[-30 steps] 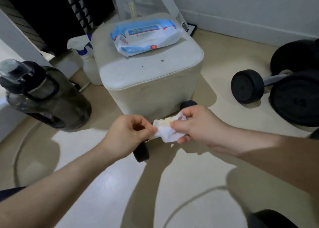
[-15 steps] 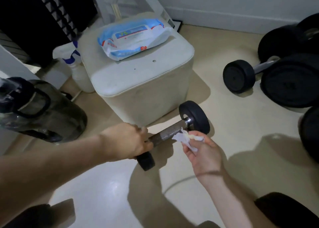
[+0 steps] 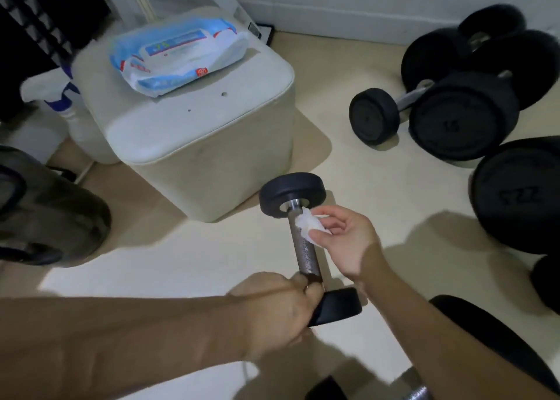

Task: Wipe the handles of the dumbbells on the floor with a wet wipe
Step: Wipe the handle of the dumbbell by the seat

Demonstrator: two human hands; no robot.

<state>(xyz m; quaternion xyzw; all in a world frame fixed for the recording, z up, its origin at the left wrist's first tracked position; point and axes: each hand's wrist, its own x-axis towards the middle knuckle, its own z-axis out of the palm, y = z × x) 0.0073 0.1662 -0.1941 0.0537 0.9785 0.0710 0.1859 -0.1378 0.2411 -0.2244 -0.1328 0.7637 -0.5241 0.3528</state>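
A small black dumbbell (image 3: pixel 304 249) with a knurled metal handle is tilted up off the floor in the middle of the view. My left hand (image 3: pixel 278 305) grips the near end of that handle, just above the near black head. My right hand (image 3: pixel 345 239) pinches a crumpled white wet wipe (image 3: pixel 309 227) and presses it on the upper part of the handle, just below the far head. The blue and white wipe pack (image 3: pixel 178 55) lies on a pale cube stool (image 3: pixel 194 133) behind.
Several larger black dumbbells (image 3: pixel 463 118) lie on the floor at the right, another small one (image 3: pixel 375 115) among them. A dark water jug (image 3: pixel 51 215) stands at the left, a spray bottle (image 3: pixel 75 108) beside the stool. A metal handle (image 3: pixel 415 390) shows at the bottom edge.
My left hand let go of the wipe and took the dumbbell handle, then swung the dumbbell closer and more upright. My right hand brought the wipe onto the handle.
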